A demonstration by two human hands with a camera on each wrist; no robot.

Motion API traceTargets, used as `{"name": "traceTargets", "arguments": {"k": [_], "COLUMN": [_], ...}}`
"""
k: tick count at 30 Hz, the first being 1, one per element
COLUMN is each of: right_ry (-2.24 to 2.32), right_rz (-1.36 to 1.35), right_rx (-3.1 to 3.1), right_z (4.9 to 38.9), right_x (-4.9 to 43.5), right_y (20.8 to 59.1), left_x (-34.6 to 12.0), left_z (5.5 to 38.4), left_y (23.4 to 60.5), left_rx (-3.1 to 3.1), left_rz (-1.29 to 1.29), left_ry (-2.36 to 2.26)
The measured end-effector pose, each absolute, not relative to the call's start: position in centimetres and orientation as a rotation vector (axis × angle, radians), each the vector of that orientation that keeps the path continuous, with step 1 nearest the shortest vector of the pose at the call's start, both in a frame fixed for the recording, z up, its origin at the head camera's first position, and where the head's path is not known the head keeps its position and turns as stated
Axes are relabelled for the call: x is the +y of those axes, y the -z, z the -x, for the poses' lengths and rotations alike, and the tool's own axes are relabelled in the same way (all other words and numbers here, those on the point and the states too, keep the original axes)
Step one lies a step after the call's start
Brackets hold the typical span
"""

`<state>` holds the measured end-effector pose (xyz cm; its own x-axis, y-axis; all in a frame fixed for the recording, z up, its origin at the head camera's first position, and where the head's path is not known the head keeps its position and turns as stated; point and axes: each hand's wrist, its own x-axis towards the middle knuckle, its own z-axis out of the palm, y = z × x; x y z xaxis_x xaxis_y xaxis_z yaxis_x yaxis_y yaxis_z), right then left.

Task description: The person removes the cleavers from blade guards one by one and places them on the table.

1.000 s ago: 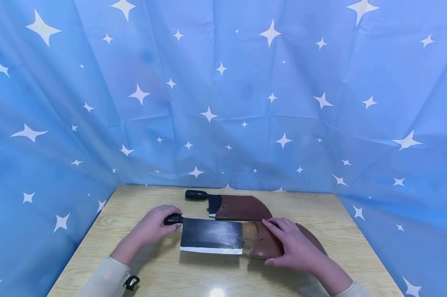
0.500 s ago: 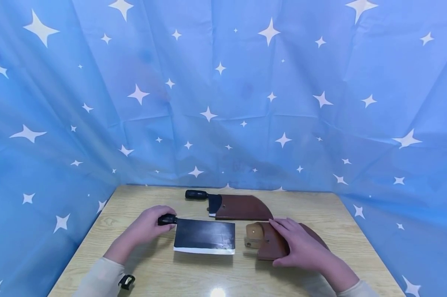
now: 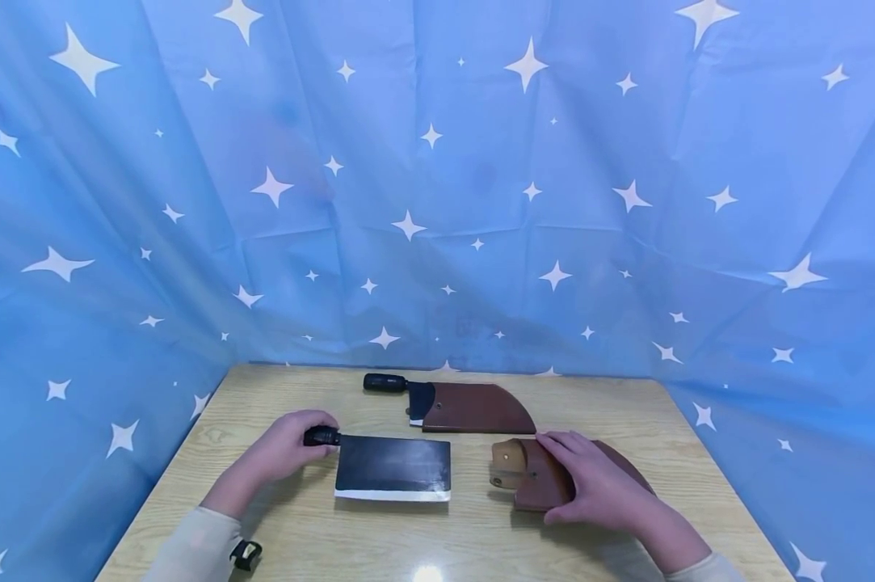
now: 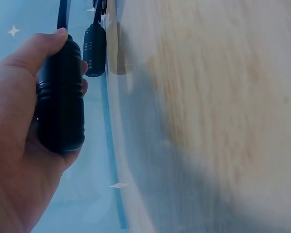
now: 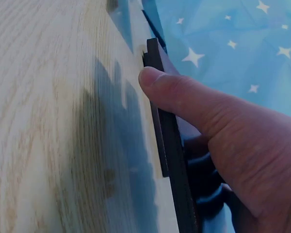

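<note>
My left hand [image 3: 284,444] grips a cleaver [image 3: 393,469] by its black handle. Its broad dark blade points right, with the bright edge facing me. In the left wrist view the thumb lies along the ribbed black handle [image 4: 60,107] and the other fingers wrap behind it. On the right, my right hand [image 3: 600,489] holds a brown leather sheath [image 3: 541,481] across its width, thumb at the near edge and fingers at the far edge. A tan inner part shows at its left end. The right wrist view catches this sheath [image 5: 173,150] nearly edge-on, the thumb pressing its rim. A gap separates blade and sheath.
Behind them, a second cleaver lies on the wooden table [image 3: 277,396], its black handle [image 3: 384,383] to the left and its blade mostly inside another brown sheath [image 3: 477,406]. A blue curtain [image 3: 437,202] with white stars surrounds the back and sides.
The cleaver has come away from the sheath's mouth and shifted left with my left hand. My right hand and the sheath have moved slightly right, widening the gap. The rear cleaver stays put.
</note>
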<state>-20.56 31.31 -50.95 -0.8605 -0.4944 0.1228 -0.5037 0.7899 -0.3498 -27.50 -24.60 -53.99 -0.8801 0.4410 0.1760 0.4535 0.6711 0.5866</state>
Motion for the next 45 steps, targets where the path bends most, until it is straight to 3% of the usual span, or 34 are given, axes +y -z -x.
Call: {"name": "traceTargets", "arguments": {"k": [45], "right_ry": [-0.719], "right_rz": [-0.893], "right_rx": [-3.051], "right_z": [22.2], "right_x": [30.9], "right_y": [55.1], "left_x": [-24.6], "left_z": [28.8], "left_y": [55.3], "left_rx": [-2.913], "left_rz": [0.841], "left_ry": [0.909]}}
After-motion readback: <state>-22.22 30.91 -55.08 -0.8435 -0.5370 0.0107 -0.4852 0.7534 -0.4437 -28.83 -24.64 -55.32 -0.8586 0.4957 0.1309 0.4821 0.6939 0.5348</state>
